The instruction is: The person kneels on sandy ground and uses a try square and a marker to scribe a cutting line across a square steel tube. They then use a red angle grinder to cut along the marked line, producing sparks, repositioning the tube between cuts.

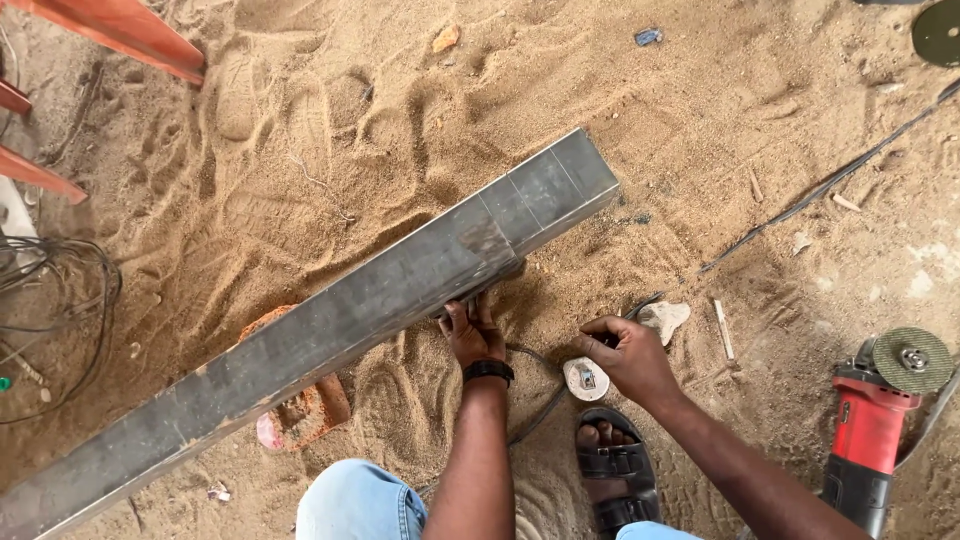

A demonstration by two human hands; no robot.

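Sandy ground (300,130), marked with footprints, forms the work surface. A long grey steel box tube (330,320) lies diagonally across it, propped on a reddish block (300,410) near its middle. The left hand (475,335), wearing a black wristband (488,371), is closed around a dark tool pressed up against the tube's lower side face; what kind of tool cannot be told. The right hand (628,355) rests low on the sand, fingers curled and pinching something small and dark just beside a white tape measure case (586,378). A sandalled foot (610,455) stands close behind it. A red angle grinder (875,410) lies well apart to the right, untouched, with a black cable (830,185) running across the sand beyond. Faint lines cross the tube's upper face near its far end. Judged from this, the step in hand is measuring or marking the tube; the next move calls for steady placement of the tool against the face.
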